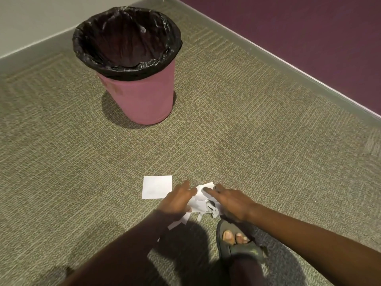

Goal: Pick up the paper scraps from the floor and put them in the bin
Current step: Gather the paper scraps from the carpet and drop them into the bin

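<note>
A heap of white paper scraps [201, 201] lies on the carpet near the bottom centre. My left hand [177, 200] rests on the heap's left side and my right hand [231, 200] on its right side, fingers spread flat and touching the paper from both sides. A square white sheet [157, 186] lies flat just left of the heap, apart from my hands. A few strips [178, 222] stick out under my left wrist. The pink bin [142, 100] with a black liner [125, 38] stands upright at the upper left, its mouth facing up.
My foot in a grey sandal [237, 242] is planted just below the scraps. A purple wall with a pale skirting [288, 65] runs along the right, and a light wall [31, 23] stands behind the bin. Green-grey carpet [247, 131] lies between heap and bin.
</note>
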Available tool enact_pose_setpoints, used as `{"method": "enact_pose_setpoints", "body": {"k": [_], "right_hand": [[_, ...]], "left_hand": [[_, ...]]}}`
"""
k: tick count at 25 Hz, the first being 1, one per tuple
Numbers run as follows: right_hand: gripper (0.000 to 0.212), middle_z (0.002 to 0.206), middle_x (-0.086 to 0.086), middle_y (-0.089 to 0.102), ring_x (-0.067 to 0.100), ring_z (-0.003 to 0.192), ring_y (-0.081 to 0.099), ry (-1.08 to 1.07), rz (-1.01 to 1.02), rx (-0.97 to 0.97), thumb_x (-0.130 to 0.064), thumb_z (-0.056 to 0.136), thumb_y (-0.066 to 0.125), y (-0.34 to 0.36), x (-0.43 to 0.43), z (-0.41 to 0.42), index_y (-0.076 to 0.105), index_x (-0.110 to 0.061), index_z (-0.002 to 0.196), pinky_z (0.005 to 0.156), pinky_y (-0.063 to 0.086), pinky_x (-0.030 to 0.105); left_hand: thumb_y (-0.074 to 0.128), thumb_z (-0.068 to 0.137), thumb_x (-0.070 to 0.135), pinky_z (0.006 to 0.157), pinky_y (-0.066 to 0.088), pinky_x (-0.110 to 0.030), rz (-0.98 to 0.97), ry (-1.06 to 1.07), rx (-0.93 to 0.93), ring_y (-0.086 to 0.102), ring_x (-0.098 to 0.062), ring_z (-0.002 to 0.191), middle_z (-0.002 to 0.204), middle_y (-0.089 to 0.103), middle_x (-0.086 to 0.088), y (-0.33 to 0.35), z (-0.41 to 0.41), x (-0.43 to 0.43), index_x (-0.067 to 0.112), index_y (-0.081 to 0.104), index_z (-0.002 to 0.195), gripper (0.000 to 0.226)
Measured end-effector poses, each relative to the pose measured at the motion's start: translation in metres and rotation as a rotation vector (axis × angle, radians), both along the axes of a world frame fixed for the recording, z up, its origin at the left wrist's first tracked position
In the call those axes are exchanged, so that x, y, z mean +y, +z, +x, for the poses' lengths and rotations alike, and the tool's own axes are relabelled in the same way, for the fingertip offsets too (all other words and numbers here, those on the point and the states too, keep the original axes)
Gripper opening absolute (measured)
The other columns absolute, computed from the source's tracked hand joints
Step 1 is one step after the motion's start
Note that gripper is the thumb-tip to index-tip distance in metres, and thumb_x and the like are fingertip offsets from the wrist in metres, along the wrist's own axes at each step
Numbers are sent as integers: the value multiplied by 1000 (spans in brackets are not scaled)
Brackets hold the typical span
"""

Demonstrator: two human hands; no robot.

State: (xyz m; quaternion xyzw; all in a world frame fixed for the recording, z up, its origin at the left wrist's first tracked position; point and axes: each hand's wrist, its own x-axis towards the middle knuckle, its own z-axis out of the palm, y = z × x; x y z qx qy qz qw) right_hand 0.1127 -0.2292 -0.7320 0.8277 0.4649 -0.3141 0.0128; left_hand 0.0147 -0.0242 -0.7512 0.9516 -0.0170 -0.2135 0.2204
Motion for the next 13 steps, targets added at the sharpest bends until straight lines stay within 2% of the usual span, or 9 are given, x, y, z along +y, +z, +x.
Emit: {"method": "enact_pose_setpoints", "body": {"k": [2, 4, 6, 9, 13], "right_hand": [[75, 147, 13, 32, 20, 88, 56, -9, 8, 18, -8, 92, 56, 1, 1, -1, 16, -31, 152, 74, 51, 33], [57, 139, 12, 39, 22, 85, 58, -48, 36, 25, -11, 95, 54, 1, 6, -4, 30, -27, 145, 73, 54, 37], [41, 129, 12, 46, 27, 91, 59, -168, 79, 71, -11, 96, 52, 2, 12, -7, 44, -20, 134, 77, 54, 42], [27, 117, 8, 55, 23, 98, 57, -303, 182, 63, -8, 94, 53, 2, 22, -3, 60, -14, 119, 84, 51, 37], [15, 102, 10, 64, 20, 89, 61, -428, 262, 79, -2, 93, 56, 7, 33, 13, 68, -8, 99, 76, 55, 36]], "left_hand": [[61, 85, 12, 83, 44, -38, -30, -5, -18, 50, -26, 106, 120, 47, -8, 5, 0, -1, 14, 52, 117, 33], [57, 89, 14, 83, 47, -41, -15, -28, -39, 52, -26, 105, 115, 51, -8, 12, 3, -3, 11, 56, 111, 22], [52, 92, 13, 83, 48, -42, 40, -44, -37, 53, -27, 105, 112, 55, -9, 17, 6, -6, 9, 60, 105, 16], [50, 93, 9, 83, 47, -40, 113, -50, -13, 54, -28, 105, 111, 57, -10, 21, 7, -8, 8, 61, 104, 16], [52, 92, 6, 78, 47, -38, 80, 16, -76, 58, -28, 99, 106, 59, -10, 24, 8, -3, 8, 64, 100, 14]]}}
